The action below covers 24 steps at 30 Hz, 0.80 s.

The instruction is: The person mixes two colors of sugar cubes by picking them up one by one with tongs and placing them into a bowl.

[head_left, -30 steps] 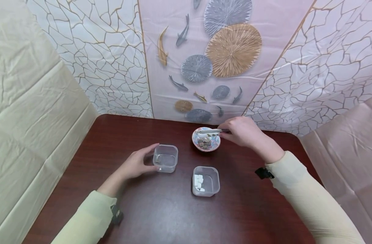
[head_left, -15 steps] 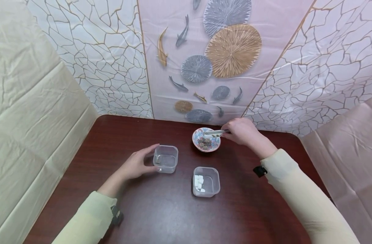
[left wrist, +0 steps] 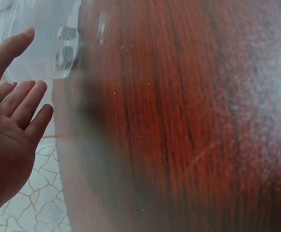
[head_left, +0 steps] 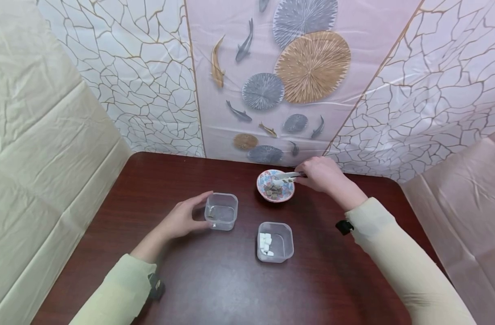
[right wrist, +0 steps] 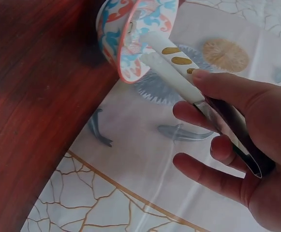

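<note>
A small patterned bowl (head_left: 275, 186) (right wrist: 123, 38) with several dark pieces stands at the back of the dark wooden table (head_left: 215, 280). My right hand (head_left: 318, 174) (right wrist: 237, 145) grips white tongs (head_left: 287, 176) (right wrist: 179, 72) whose tips reach over the bowl's rim. My left hand (head_left: 185, 217) (left wrist: 9, 125) rests against the left side of an empty clear plastic tub (head_left: 221, 211) (left wrist: 43, 38), thumb and fingers straight. A second clear tub (head_left: 275, 241) nearer to me holds several white cubes.
A patterned plastic sheet (head_left: 271, 76) hangs right behind the bowl along the table's far edge. Cream cloth (head_left: 40, 149) drapes on the left and pink cloth (head_left: 466, 189) on the right. Bare wood stretches in front of the tubs.
The tongs have drawn back slightly to the right across the bowl. My left hand and both tubs stay where they were.
</note>
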Motion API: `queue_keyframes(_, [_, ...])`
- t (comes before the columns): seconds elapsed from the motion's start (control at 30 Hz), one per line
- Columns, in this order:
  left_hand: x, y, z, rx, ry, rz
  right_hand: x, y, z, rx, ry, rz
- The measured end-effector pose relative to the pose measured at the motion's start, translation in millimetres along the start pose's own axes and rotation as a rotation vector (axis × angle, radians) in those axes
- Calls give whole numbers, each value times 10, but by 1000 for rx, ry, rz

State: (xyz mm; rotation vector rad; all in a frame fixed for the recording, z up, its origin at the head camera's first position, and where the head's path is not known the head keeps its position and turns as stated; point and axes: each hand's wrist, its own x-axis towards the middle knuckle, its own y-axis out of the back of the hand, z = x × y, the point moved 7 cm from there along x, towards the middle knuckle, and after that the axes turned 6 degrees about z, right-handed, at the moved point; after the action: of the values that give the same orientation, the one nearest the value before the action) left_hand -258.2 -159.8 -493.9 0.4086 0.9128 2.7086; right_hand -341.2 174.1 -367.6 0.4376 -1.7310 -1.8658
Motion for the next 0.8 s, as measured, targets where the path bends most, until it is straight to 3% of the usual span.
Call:
queue_keyframes(0.27, [-3, 9, 6, -4, -13, 5, -29, 196, -213, 93, 66, 75])
queue_keyframes(0.63, [15, 11, -18, 4, -10, 1, 4, 403, -815, 197, 249, 145])
queue_keyframes(0.8, [17, 15, -27, 10, -14, 7, 75, 346, -1058, 237, 321, 111])
